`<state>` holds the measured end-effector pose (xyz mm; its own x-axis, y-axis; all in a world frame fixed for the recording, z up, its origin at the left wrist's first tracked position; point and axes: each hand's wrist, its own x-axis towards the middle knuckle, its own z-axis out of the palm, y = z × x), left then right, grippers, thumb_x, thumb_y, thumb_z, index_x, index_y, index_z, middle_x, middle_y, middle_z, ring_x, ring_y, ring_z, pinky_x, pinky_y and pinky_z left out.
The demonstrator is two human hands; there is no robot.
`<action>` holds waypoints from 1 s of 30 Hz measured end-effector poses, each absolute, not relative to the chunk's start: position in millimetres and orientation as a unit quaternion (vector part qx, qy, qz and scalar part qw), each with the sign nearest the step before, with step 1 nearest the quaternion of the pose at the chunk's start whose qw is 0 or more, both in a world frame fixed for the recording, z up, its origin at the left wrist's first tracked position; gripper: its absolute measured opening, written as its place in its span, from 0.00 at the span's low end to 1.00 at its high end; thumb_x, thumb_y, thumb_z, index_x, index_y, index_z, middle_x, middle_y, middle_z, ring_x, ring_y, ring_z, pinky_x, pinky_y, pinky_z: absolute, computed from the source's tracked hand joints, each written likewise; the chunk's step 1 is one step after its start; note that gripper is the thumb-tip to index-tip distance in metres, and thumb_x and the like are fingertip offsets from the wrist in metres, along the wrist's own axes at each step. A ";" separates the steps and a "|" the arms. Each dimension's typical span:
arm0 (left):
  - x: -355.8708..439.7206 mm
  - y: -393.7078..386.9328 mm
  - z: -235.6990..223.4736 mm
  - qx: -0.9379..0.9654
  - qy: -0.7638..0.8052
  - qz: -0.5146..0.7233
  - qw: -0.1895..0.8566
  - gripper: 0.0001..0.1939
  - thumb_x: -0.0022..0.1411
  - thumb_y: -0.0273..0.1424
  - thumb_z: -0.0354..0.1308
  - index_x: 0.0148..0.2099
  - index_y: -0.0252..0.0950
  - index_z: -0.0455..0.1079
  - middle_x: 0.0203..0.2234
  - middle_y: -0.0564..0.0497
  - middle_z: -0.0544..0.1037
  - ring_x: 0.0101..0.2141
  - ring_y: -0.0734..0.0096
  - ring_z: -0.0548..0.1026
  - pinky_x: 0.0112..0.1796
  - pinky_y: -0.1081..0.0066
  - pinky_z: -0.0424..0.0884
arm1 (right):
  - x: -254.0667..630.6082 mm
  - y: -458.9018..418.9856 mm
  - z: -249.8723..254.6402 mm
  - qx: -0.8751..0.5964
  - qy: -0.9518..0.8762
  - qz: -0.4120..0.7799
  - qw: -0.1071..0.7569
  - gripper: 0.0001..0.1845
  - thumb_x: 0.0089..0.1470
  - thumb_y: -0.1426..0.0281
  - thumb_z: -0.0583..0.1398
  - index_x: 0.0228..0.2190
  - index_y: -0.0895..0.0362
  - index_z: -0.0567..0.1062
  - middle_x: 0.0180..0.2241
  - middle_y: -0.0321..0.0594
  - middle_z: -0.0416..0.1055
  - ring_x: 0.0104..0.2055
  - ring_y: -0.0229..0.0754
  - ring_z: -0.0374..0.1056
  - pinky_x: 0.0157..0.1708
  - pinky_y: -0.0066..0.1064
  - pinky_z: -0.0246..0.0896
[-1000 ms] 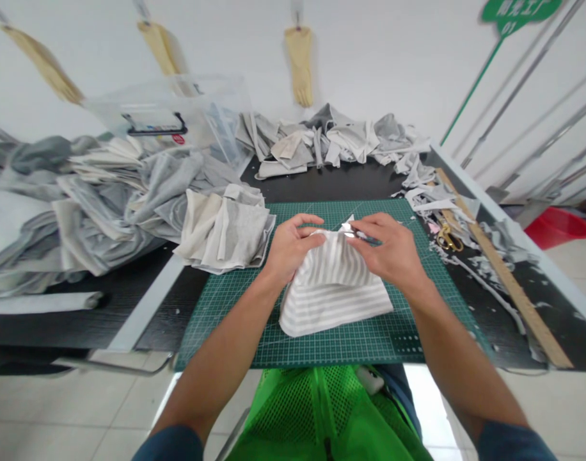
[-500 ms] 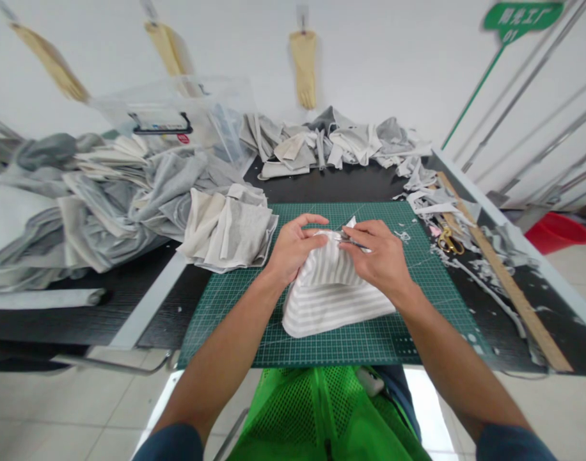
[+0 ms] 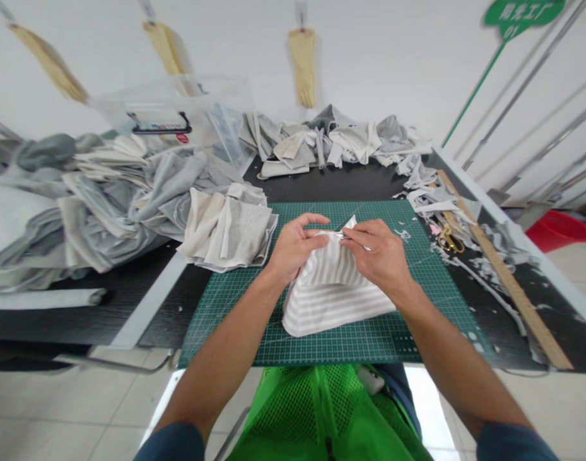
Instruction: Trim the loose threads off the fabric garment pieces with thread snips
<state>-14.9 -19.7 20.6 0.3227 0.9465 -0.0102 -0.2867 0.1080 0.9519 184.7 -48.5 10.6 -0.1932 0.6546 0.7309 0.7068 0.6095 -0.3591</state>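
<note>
A grey and white striped cloth [image 3: 332, 293] lies bunched on the green cutting mat [image 3: 226, 307]. My left hand [image 3: 293, 246] pinches its upper edge, fingers curled round the fabric. My right hand [image 3: 380, 256] is closed on a small metal tool [image 3: 343, 235], a thin snip or clipper, whose tip touches the same upper edge of the cloth right beside my left thumb. Both forearms reach in from the bottom of the view.
Piles of grey and cream fabric [image 3: 105, 192] cover the left and back of the black table. A clear plastic bin [image 3: 178, 115] stands behind them. Gold scissors [image 3: 447, 240], a wooden ruler [image 3: 504, 275] and scraps lie at right. A green mesh bag [image 3: 322, 416] hangs below the table edge.
My right hand has shifted slightly left along the cloth's top edge with the small tool. My left hand keeps its pinch on the fabric.
</note>
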 end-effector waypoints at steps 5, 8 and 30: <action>-15.4 -18.7 19.7 0.477 0.351 0.463 0.659 0.27 0.47 0.28 0.73 0.51 0.37 0.71 0.31 0.50 0.84 0.25 0.68 0.80 0.29 0.71 0.73 | 185.1 -49.2 13.3 -0.449 -0.774 -0.036 0.445 0.10 0.62 0.68 0.65 0.45 0.52 0.84 0.41 0.45 0.79 0.41 0.48 0.71 0.45 0.43 0.70; -15.6 -18.6 18.8 0.479 0.351 0.459 0.661 0.28 0.48 0.28 0.73 0.52 0.37 0.70 0.31 0.49 0.84 0.25 0.67 0.80 0.29 0.71 0.74 | 185.4 -49.4 14.9 -0.441 -0.779 -0.053 0.442 0.11 0.62 0.68 0.65 0.45 0.54 0.84 0.41 0.46 0.79 0.41 0.48 0.71 0.44 0.43 0.70; -15.0 -20.1 18.1 0.492 0.344 0.444 0.665 0.31 0.48 0.30 0.75 0.54 0.37 0.70 0.31 0.49 0.84 0.26 0.67 0.80 0.30 0.72 0.73 | 183.5 -49.2 11.2 -0.442 -0.783 -0.027 0.438 0.09 0.63 0.70 0.63 0.42 0.52 0.85 0.39 0.44 0.80 0.39 0.47 0.70 0.42 0.42 0.70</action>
<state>-15.0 -20.1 18.1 0.3698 0.9289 -0.0204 -0.2515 0.1212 0.9602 183.5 -49.2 11.2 -0.2267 0.6684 0.7085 0.7149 0.6082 -0.3451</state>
